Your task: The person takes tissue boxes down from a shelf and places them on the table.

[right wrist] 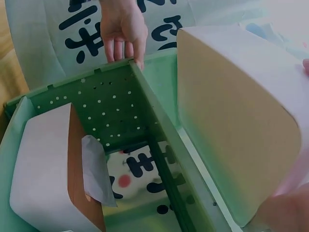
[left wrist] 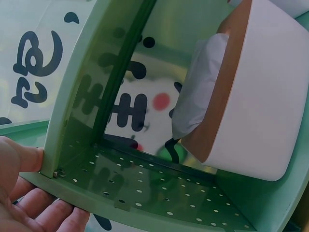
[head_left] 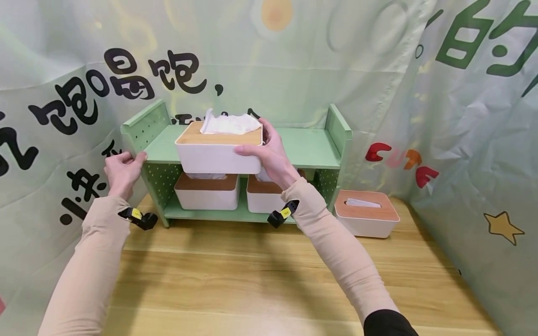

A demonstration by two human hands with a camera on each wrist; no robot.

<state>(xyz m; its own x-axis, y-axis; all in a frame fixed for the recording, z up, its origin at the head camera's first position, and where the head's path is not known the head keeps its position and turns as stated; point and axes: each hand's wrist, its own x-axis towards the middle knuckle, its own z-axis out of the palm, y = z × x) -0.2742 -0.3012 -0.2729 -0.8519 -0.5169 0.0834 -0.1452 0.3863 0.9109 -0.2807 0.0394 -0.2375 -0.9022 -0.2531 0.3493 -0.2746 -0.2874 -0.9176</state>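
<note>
My right hand (head_left: 273, 151) grips the right end of a white tissue box (head_left: 218, 158) with a wood-look lid and a tissue (head_left: 230, 124) sticking out. The box is at the front of the upper tier of a green two-tier shelf (head_left: 311, 147); its underside shows in the right wrist view, tilted up from the tier. My left hand (head_left: 123, 172) holds the shelf's front left corner, thumb above and fingers (left wrist: 53, 208) beneath. Below, on the lower tier, sit a left tissue box (head_left: 206, 193) and a right tissue box (head_left: 262, 198), the latter partly hidden by my right wrist.
Another tissue box (head_left: 367, 217) stands on the wooden table (head_left: 235, 275), just right of the shelf. Printed cloth (head_left: 269, 56) hangs behind and on both sides. The shelf's side panels (head_left: 338, 135) rise above the upper tier.
</note>
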